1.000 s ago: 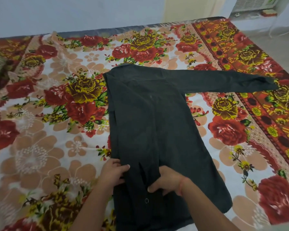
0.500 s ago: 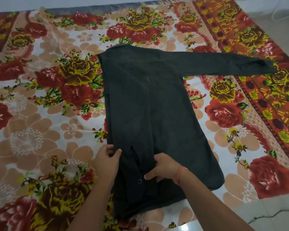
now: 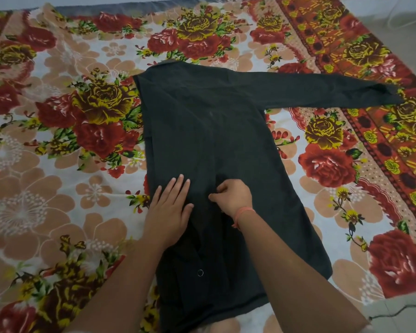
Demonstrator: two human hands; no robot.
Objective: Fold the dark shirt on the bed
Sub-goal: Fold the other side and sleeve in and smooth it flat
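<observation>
Dark fabric covered the middle of the bed (image 3: 46,164): the dark shirt (image 3: 209,131) lay flat on the flowered bedspread (image 3: 322,164), its collar end far from the person and its hem at the near edge. One long sleeve (image 3: 322,92) stretched straight out to the right across the red border of the spread. The shirt's left side looked already turned in along a straight edge. The left hand (image 3: 169,207) rested palm down on the lower left part of the shirt, fingers spread and flat, holding nothing. Just beside it, the right hand (image 3: 233,197) had its grip closed, pinching a small ridge of the shirt's cloth near the centre. An orange thread band (image 3: 243,212) circled the right wrist. A small round snap (image 3: 200,272) showed on the cloth between the forearms.
</observation>
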